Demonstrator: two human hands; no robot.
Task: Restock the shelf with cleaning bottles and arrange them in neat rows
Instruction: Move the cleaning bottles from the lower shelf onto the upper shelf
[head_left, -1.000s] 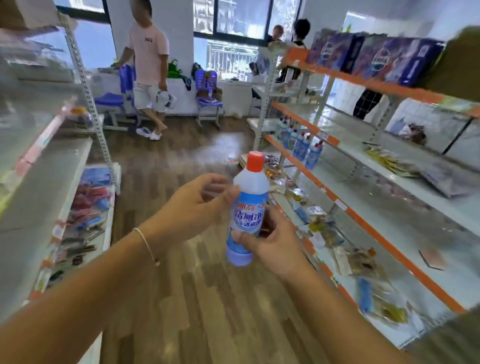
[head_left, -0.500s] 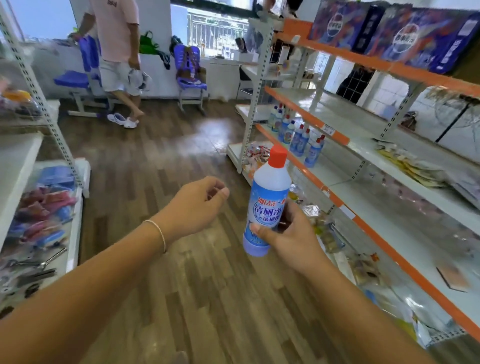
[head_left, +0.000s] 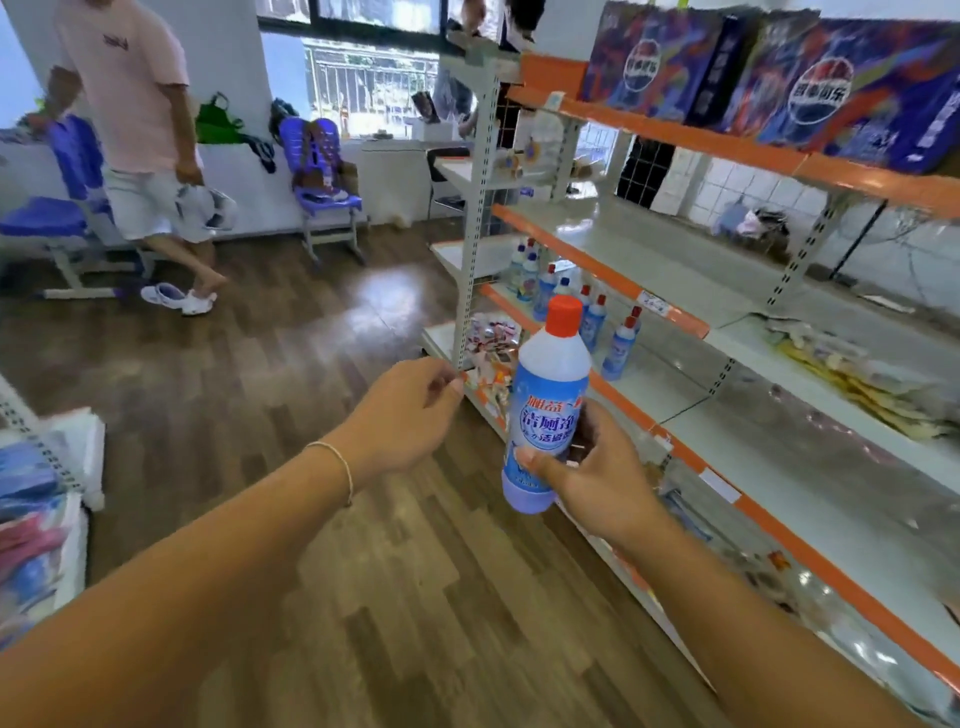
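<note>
Carrying cleaning bottle (head_left: 548, 410) upright in right hand (head_left: 592, 475), fingers wrapped low, label readable, headed for shelf row (head_left: 582, 312); left hand (head_left: 410, 410) loosely curled, empty, just beside.

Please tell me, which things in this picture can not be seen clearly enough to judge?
Head view only:
- Right hand: its fingers are behind the held bottle, so the full grip is hidden.
- Bottles on the shelf: too small and overlapping to count or read.
- Left hand: fingertips curled together; whether they pinch something is unclear.
- Lower shelf packets: blurred.
</note>
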